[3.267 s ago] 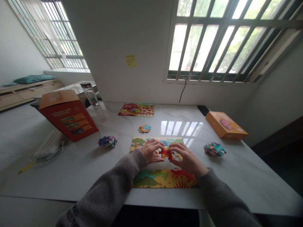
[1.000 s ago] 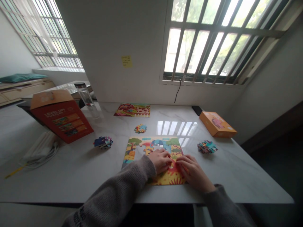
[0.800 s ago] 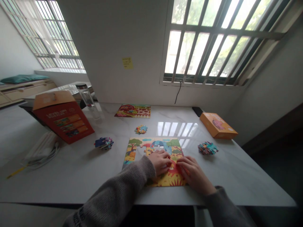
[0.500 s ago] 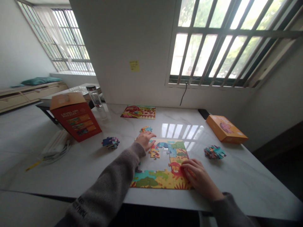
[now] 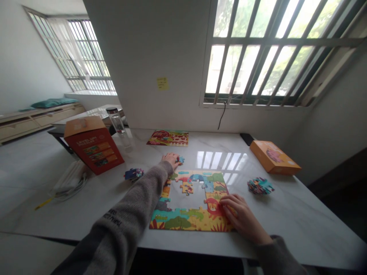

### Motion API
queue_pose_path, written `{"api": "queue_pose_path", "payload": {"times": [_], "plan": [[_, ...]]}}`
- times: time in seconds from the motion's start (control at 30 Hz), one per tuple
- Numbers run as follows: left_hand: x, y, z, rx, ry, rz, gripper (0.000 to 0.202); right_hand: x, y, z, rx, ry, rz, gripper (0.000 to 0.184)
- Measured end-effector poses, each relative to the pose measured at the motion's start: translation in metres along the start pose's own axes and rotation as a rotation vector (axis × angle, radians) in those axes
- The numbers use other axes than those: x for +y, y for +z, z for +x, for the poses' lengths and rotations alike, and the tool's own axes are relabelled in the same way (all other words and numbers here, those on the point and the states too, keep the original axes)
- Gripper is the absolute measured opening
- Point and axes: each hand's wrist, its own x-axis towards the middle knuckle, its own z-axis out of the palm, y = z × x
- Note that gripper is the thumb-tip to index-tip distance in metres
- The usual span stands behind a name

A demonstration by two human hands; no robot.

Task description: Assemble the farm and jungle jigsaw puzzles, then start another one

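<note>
My left hand [image 5: 171,159] reaches across to a small pile of jigsaw pieces [image 5: 180,160] behind the puzzle, its fingers stretched out against them; any grip there is hidden. A partly assembled animal jigsaw puzzle [image 5: 183,220] lies flat before me, its border joined around a gap of bare tabletop. Jutting into that gap is a yellow section of pieces [image 5: 187,188] near the upper edge. My right hand [image 5: 237,210] rests with loosely bent, spread fingers on the right edge, beside the red-maned lion [image 5: 212,205].
Piles of pieces lie at left [image 5: 134,174] and right [image 5: 260,186]. A red puzzle box [image 5: 96,149] and a glass bottle [image 5: 116,121] stand on the left, an orange box [image 5: 273,157] on the right. A farm picture [image 5: 168,138] lies near the wall. A power strip [image 5: 70,179] is at left.
My left hand has moved from the puzzle's upper left edge away from me to the small pile of pieces. My right hand stays on the puzzle. The view has shifted slightly.
</note>
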Motion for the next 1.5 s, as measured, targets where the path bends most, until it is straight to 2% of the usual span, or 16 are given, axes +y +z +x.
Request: {"api": "queue_pose_path", "payload": {"times": [0.1,0.27,0.47,0.63,0.83,0.93,1.03,1.1,1.23,1.37,1.5], "plan": [[-0.001,0.0,0.0,0.029,-0.024,-0.003,0.024,0.0,0.0,-0.001,-0.011,0.009,0.009,0.018],[0.002,-0.004,-0.012,0.159,-0.018,-0.067,0.026,0.0,0.001,-0.001,-0.011,0.028,0.02,0.018],[0.008,-0.002,-0.053,0.359,0.183,-0.351,0.027,-0.001,-0.002,0.001,-0.022,0.104,0.073,0.023],[0.019,0.002,-0.079,0.425,0.407,-0.498,0.025,-0.005,-0.014,0.014,-0.031,0.184,0.212,0.029],[0.031,0.006,-0.087,0.418,0.587,-0.519,0.03,-0.032,-0.026,0.072,-0.058,0.076,0.354,0.027],[0.035,0.009,-0.09,0.415,0.595,-0.532,0.033,-0.039,-0.014,0.104,-0.08,0.071,0.386,0.035],[0.04,0.012,-0.094,0.443,0.576,-0.549,0.037,-0.036,0.009,0.124,-0.118,0.114,0.487,0.057],[0.043,0.013,-0.096,0.446,0.574,-0.548,0.038,-0.031,0.027,0.129,-0.118,0.118,0.579,0.059],[0.048,0.015,-0.097,0.379,0.614,-0.526,0.047,-0.018,0.051,0.127,0.008,0.139,0.698,0.046],[0.044,0.015,-0.096,0.359,0.636,-0.449,0.074,-0.006,0.051,0.123,0.051,0.122,0.662,0.032],[0.04,0.015,-0.094,0.332,0.666,-0.358,0.072,0.0,0.044,0.12,0.015,0.089,0.571,0.03]]}}
